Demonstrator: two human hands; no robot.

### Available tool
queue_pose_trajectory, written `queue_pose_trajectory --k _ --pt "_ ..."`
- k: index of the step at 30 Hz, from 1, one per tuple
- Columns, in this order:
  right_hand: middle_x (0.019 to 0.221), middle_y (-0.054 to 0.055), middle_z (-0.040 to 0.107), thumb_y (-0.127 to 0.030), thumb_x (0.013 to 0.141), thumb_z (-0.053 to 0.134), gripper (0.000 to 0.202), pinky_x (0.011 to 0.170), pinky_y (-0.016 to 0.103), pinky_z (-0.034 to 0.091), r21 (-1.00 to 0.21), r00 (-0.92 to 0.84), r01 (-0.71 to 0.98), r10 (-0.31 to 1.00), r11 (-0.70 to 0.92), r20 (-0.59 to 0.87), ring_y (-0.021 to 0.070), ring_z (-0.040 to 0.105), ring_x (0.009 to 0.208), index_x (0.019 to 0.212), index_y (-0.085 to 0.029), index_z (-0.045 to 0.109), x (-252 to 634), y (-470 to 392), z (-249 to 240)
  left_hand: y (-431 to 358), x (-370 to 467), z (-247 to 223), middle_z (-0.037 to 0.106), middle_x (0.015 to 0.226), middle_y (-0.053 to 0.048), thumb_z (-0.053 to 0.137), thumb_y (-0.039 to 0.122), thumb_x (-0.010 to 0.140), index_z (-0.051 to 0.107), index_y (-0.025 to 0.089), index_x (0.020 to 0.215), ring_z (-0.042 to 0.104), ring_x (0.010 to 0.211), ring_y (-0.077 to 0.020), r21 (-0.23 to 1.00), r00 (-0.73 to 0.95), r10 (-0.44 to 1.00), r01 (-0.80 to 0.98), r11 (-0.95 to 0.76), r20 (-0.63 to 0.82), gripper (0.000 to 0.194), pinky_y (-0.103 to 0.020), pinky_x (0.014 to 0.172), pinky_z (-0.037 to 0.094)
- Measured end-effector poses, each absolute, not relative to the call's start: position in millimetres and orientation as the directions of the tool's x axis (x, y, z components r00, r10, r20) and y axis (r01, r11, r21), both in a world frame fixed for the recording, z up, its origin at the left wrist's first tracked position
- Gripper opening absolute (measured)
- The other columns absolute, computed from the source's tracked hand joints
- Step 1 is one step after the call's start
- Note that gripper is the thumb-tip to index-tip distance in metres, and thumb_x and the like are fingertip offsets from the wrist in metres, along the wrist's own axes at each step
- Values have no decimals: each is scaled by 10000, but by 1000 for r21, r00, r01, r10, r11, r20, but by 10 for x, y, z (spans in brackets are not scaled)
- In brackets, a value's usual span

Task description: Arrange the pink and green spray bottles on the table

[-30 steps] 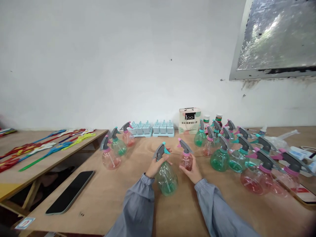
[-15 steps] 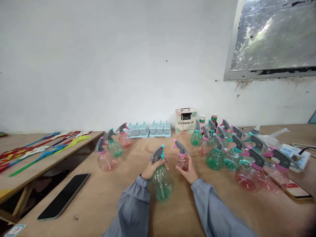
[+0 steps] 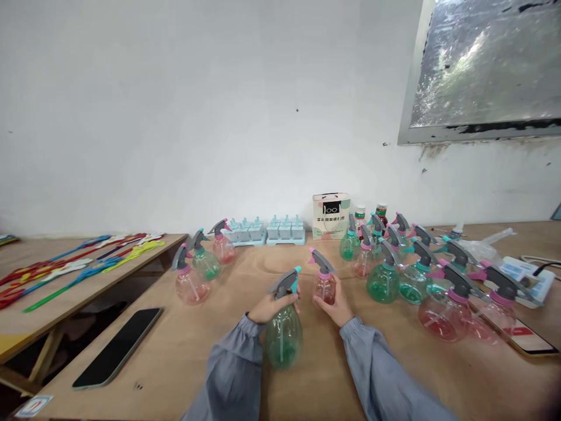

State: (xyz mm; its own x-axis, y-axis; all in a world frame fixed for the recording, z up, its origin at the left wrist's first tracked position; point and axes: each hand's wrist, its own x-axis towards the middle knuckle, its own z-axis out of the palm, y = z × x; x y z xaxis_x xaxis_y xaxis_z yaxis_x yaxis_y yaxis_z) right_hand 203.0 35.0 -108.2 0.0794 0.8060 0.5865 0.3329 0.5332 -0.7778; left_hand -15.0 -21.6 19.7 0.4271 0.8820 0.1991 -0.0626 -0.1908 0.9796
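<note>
My left hand [image 3: 274,307] is closed around the neck of a green spray bottle [image 3: 284,342], which has a grey trigger head with a teal nozzle and a little green liquid low inside. The bottle leans slightly. In my right hand [image 3: 336,304] is a smaller-looking pink spray bottle [image 3: 325,287] with a pink collar and nozzle, gripped round its body just right of the green one. My right fingers partly hide it. The two bottles stay apart from each other.
Several pink and green spray bottles [image 3: 383,283] crowd the right side. Three more bottles [image 3: 193,286] stand at left, near a black phone [image 3: 118,348]. Pale blue ice-pop moulds [image 3: 286,231] and a paper bag [image 3: 331,217] sit by the wall. Another phone [image 3: 532,338] lies far right.
My left hand has brought the green spray bottle slightly lower and closer to me. My right hand keeps the pink bottle in nearly the same place.
</note>
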Motion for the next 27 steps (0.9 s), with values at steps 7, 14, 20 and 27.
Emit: queue_pose_trajectory --k 7,14,20,27 --pt "1326 146 546 -507 702 736 848 1081 515 403 -779 71 341 812 526 580 301 536 1243 1388 -219 329 2035 354 -1086 -229 -148 217 643 1199 -93 744 479 743 601 222 1172 661 669 -139 951 403 864 -58 -304 301 520 -360 770 537" --pt "1341 147 536 -514 709 728 855 1091 511 395 -790 58 327 823 520 566 299 525 1262 1396 -214 317 2039 354 -1089 -269 -213 234 705 929 -64 712 559 729 649 179 963 662 655 -166 947 278 912 25 -321 302 451 -358 734 562" --pt "1333 141 546 -511 697 741 855 1084 514 404 -799 72 313 826 513 559 300 538 1251 1391 -220 335 2031 345 -1085 -392 -506 349 706 1172 -109 709 508 731 679 200 1093 706 888 -223 809 29 867 344 -476 498 477 -392 932 534" --pt "1338 148 554 -518 685 748 868 1089 521 396 -812 83 307 836 497 543 300 539 1253 1386 -218 332 2026 330 -1082 -586 -1722 184 747 936 -57 671 567 684 714 199 898 678 983 -290 752 -471 677 631 -191 566 428 -426 935 525"
